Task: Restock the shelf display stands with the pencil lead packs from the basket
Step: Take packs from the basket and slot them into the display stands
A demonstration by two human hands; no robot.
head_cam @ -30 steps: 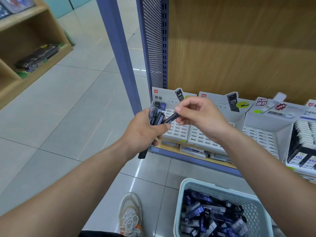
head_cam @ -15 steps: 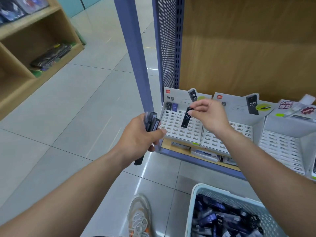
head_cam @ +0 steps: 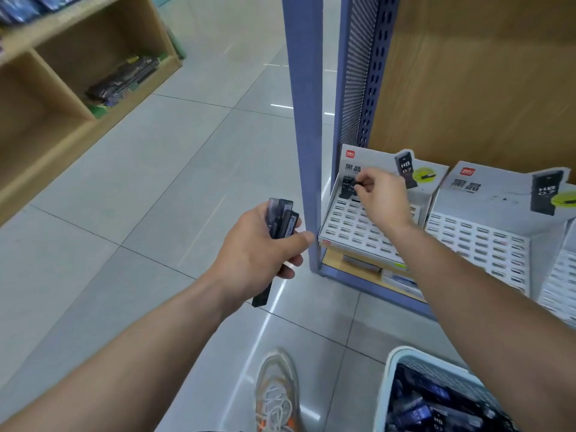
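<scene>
Blue shelf post [head_cam: 304, 120]: just left of the grey slotted display stand [head_cam: 358, 226]. Basket [head_cam: 385, 388]: on the floor, well below and right of the stand, full of dark packs. Left hand [head_cam: 258, 254]: left of the stand, past the post, fingers curled round a bundle of lead packs [head_cam: 280, 218], thumb across them. Right hand [head_cam: 383, 198]: over the stand's upper rows, thumb and forefinger pinching one pack [head_cam: 348, 187] at the stand's top-left corner.
</scene>
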